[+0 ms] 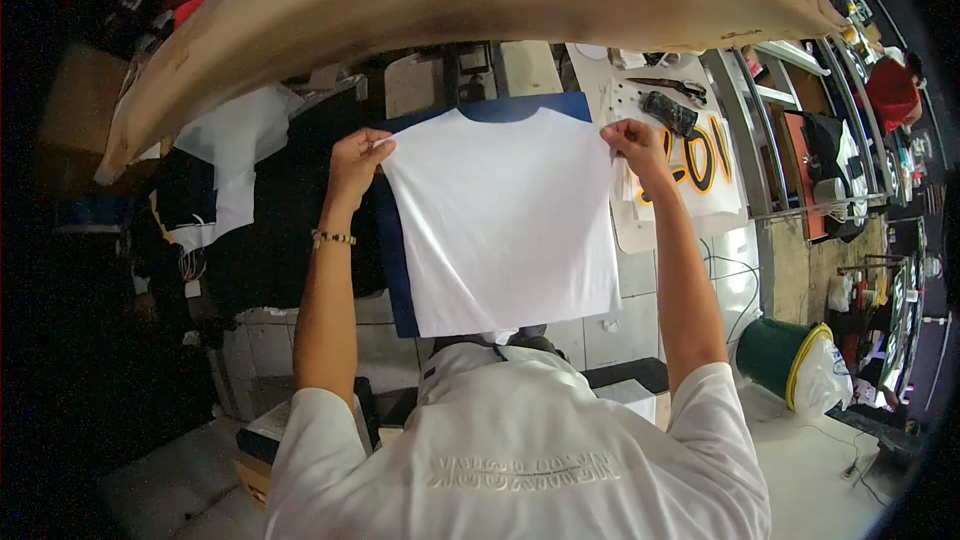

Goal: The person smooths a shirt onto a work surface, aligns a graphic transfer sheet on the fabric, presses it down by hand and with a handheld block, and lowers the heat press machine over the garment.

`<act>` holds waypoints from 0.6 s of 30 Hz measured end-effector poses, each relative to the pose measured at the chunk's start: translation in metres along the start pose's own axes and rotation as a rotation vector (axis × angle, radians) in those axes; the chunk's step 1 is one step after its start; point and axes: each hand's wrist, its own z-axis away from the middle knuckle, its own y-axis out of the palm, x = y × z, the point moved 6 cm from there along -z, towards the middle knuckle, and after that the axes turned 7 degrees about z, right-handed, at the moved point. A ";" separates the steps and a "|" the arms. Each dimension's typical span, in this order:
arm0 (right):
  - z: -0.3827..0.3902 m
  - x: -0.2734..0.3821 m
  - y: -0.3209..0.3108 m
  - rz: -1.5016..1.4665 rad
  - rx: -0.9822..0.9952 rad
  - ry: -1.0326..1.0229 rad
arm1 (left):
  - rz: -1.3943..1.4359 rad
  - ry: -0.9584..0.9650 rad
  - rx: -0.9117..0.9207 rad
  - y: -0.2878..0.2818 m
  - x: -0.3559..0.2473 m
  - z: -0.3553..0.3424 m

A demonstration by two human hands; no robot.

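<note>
Pinching the white fabric piece (505, 220) by its upper corners in the head view, the left hand (355, 162) and the right hand (640, 147) are holding it over the blue panel (397, 280), where uneven tension could be skewing it or a slipping pinch could be letting one corner fold under.

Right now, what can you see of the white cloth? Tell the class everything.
The white cloth is plain, smooth-looking, lightly creased and shaped like a shirt body, with a scooped neckline and sloping shoulders. The left hand and right hand pinch its upper corners. It is spread over a blue panel.
</note>
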 end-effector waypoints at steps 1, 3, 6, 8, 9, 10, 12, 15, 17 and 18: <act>-0.004 0.007 0.011 -0.006 0.013 -0.007 | -0.006 0.002 -0.015 -0.005 0.012 -0.005; -0.005 0.029 0.010 0.469 -0.172 -0.124 | -0.404 0.200 -0.147 -0.004 0.010 -0.013; 0.038 0.060 0.041 0.868 -0.418 -0.529 | -0.789 0.523 -0.296 0.066 -0.023 0.040; 0.086 0.041 0.106 0.964 -0.189 -0.565 | -0.659 0.695 -0.072 0.114 -0.012 0.088; 0.122 0.048 0.144 1.051 -0.041 -0.647 | -0.560 0.635 0.108 0.139 0.006 0.112; 0.151 0.048 0.162 1.113 0.066 -0.542 | -0.745 0.568 0.270 0.163 0.007 0.136; 0.172 0.041 0.161 1.111 0.023 -0.505 | -0.954 0.590 0.255 0.170 0.011 0.147; 0.178 0.038 0.150 1.107 0.020 -0.472 | -0.972 0.550 0.233 0.150 0.012 0.143; 0.181 0.039 0.144 1.109 0.019 -0.464 | -1.009 0.528 0.227 0.138 0.014 0.143; 0.184 0.040 0.142 1.115 0.020 -0.454 | -1.034 0.512 0.224 0.134 0.015 0.143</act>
